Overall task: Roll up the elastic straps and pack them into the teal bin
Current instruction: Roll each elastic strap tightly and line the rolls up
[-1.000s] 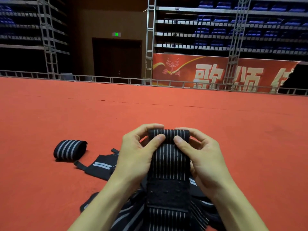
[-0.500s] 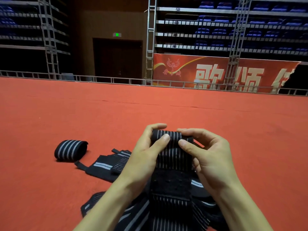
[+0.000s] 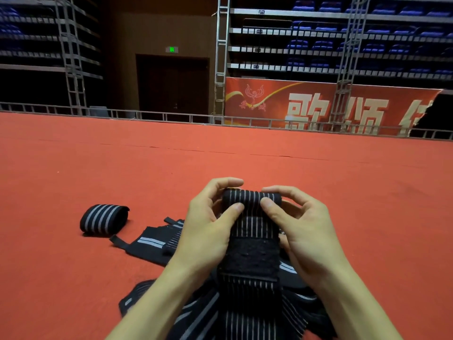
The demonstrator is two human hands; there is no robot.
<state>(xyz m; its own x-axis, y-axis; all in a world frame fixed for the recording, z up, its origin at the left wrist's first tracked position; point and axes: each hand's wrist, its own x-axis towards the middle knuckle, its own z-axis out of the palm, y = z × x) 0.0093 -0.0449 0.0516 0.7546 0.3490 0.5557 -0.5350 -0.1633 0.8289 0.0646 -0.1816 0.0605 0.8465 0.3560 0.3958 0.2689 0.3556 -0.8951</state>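
Presently, the left hand (image 3: 208, 227) and right hand (image 3: 304, 229) both pinch the rolled end of a black striped elastic strap (image 3: 252, 217), thumbs pressed on its near face, fingers curled closed over its far side. The roll sits between the two sets of fingertips, held above the red carpet (image 3: 73, 278). The strap's unrolled length hangs toward the viewer, carrying a black fastening patch (image 3: 250, 256), and runs into a loose pile of straps (image 3: 196, 312). A finished roll (image 3: 104, 218) lies on the carpet to the left, well apart from the hands; another flat strap (image 3: 154, 241) lies just beside it
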